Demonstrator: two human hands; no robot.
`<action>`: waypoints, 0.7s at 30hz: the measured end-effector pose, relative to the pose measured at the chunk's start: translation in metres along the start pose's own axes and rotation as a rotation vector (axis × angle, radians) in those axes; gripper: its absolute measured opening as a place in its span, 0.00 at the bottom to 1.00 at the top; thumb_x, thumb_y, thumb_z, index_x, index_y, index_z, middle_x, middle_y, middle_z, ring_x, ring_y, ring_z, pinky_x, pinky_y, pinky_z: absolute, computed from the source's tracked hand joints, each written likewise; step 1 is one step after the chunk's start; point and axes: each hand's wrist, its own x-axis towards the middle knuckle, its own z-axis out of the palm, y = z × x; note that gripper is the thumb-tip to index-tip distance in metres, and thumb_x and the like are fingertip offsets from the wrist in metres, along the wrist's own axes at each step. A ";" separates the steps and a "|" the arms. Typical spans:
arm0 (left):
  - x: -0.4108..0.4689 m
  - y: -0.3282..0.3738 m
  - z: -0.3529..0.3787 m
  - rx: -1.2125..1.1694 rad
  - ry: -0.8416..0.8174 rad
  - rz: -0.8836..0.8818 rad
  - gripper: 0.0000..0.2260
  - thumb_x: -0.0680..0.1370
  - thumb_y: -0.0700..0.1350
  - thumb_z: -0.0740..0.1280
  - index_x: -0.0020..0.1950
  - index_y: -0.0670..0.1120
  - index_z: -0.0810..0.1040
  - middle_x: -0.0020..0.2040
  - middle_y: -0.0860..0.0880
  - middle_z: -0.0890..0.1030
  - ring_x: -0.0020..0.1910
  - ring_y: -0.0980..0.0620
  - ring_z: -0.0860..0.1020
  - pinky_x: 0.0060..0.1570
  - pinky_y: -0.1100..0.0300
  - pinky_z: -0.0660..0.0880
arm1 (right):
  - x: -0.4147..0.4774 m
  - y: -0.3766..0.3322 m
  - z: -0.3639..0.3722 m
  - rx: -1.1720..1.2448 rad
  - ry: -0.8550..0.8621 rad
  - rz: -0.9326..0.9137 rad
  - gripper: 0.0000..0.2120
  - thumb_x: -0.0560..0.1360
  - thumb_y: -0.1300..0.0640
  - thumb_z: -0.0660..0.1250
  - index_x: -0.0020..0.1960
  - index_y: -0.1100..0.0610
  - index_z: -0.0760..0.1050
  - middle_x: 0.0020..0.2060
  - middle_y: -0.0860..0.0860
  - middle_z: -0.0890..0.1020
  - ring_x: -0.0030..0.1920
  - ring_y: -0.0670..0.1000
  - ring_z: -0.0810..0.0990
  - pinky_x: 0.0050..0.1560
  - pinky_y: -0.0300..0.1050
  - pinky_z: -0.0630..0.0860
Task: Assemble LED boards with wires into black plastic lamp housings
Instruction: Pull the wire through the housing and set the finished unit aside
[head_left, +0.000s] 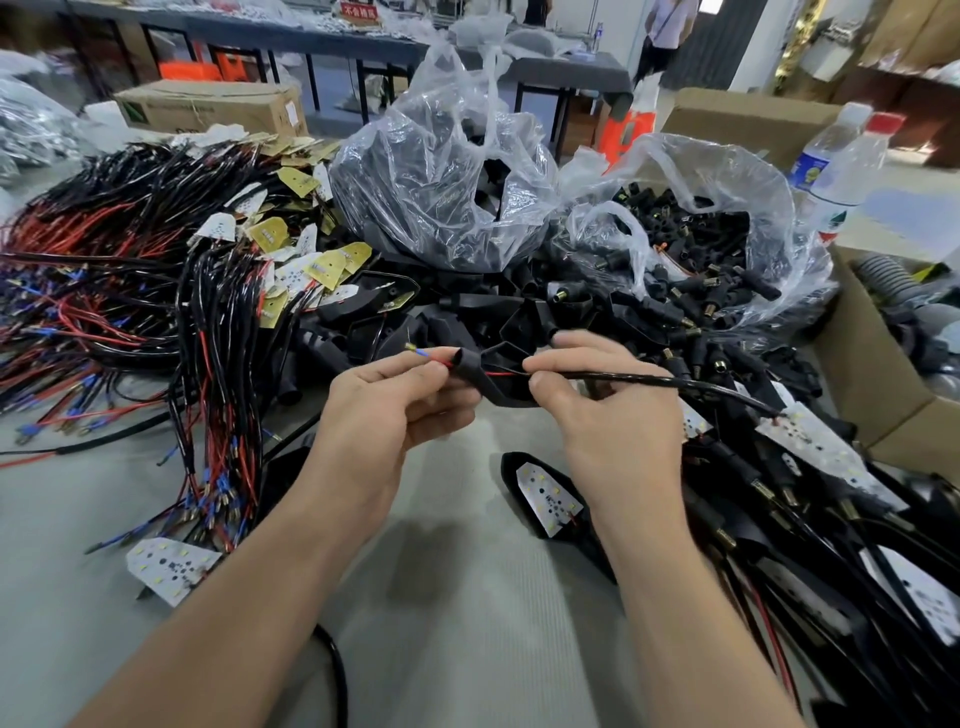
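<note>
The left hand (400, 395) is gripping a black plastic lamp housing (485, 382) above the grey table (441, 597) while the right hand (597, 400) is pinching the black-sheathed wire (623, 378), feeding red and blue leads (423, 355) through; next, probably, pulling the white LED board (810, 441) in.

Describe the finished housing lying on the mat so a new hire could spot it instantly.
Start at the grey mat, then look just below the right hand. There lies a black housing with a white LED board seated in it. Unlike the loose white board at lower left, this board sits framed in black plastic.
</note>
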 end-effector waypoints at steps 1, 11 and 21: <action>0.000 0.001 -0.001 -0.007 -0.013 -0.017 0.16 0.80 0.33 0.63 0.44 0.45 0.89 0.43 0.40 0.87 0.42 0.46 0.87 0.39 0.59 0.82 | 0.001 0.000 0.001 0.000 -0.021 0.004 0.14 0.70 0.64 0.76 0.40 0.44 0.87 0.59 0.37 0.82 0.62 0.40 0.79 0.66 0.49 0.75; 0.000 0.002 0.003 0.075 -0.135 -0.119 0.15 0.71 0.58 0.69 0.44 0.50 0.90 0.44 0.47 0.88 0.39 0.54 0.85 0.36 0.59 0.81 | 0.002 0.003 -0.001 0.117 -0.181 -0.095 0.12 0.71 0.69 0.74 0.37 0.53 0.88 0.46 0.42 0.88 0.52 0.42 0.85 0.58 0.42 0.80; 0.003 0.004 -0.001 -0.001 0.160 0.017 0.11 0.81 0.39 0.67 0.42 0.45 0.86 0.37 0.48 0.86 0.33 0.56 0.82 0.34 0.64 0.79 | -0.007 -0.005 0.005 0.418 -0.536 0.212 0.21 0.76 0.63 0.68 0.66 0.48 0.80 0.58 0.47 0.86 0.59 0.49 0.85 0.61 0.56 0.82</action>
